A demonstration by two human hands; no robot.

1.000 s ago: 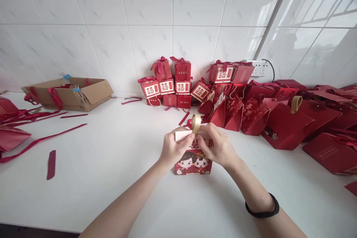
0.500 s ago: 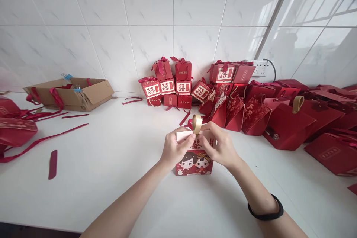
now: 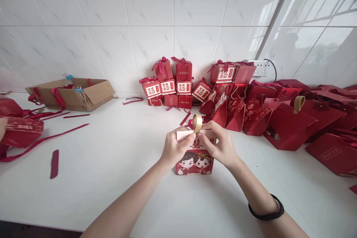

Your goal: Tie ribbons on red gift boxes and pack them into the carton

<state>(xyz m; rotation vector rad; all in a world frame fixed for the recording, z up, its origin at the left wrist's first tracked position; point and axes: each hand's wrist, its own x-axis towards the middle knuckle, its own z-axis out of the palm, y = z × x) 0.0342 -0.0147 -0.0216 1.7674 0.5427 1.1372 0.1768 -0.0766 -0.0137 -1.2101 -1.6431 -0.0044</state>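
Observation:
A red and white gift box [image 3: 194, 163] with two cartoon figures on its front stands upright on the white table before me. From its top rises a gold ribbon loop [image 3: 198, 121]. My left hand [image 3: 176, 146] pinches the box's top edge on the left, thumb at the foot of the loop. On the other side my right hand [image 3: 221, 144] grips the top edge, with thumb and fingertips close to the loop's base. The fingers behind the box are hidden. A black band [image 3: 268, 212] circles my right wrist.
Small red gift boxes [image 3: 167, 86] are stacked against the tiled wall. More red boxes [image 3: 291, 126] crowd the right side. At left are a cardboard box [image 3: 95, 95] with clips and ribbons, a red strip [image 3: 54, 164], and another person's hand [image 3: 2, 128] by a red box [image 3: 23, 134].
At the far left edge another person's hand has come into view, and the red box there has shifted slightly right. Both my hands stay on the gift box, nearly still.

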